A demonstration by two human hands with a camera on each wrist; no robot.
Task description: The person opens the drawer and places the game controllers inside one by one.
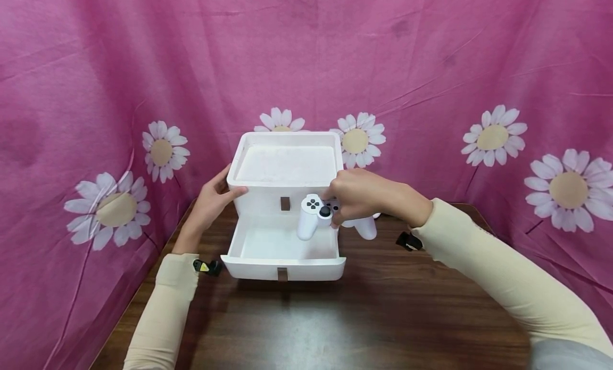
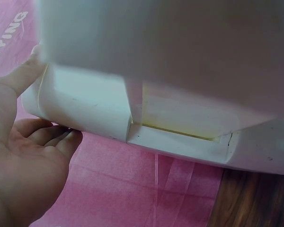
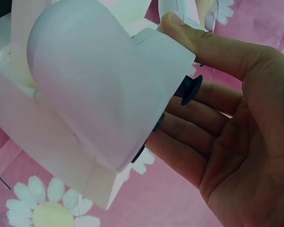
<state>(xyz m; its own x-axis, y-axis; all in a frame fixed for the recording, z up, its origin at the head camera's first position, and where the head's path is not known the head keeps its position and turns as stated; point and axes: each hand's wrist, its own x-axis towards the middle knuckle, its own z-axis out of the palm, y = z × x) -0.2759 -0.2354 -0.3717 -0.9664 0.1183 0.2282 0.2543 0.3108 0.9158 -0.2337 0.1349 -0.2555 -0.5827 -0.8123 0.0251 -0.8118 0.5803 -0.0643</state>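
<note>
White game controller (image 1: 310,221) held up over the right side of the pulled-out lower drawer (image 1: 306,270), one grip past the drawer's edge. Right hand (image 1: 359,194): thumb and fingers pinching controller's middle. Left hand (image 1: 210,204): thumb and fingers gripping front left corner of white two-drawer unit (image 1: 258,200); upper drawer closed, brown pull tab (image 1: 285,203). Unit on dark wood tabletop (image 1: 407,306). Pink daisy-print fabric (image 1: 306,50) around.
</note>
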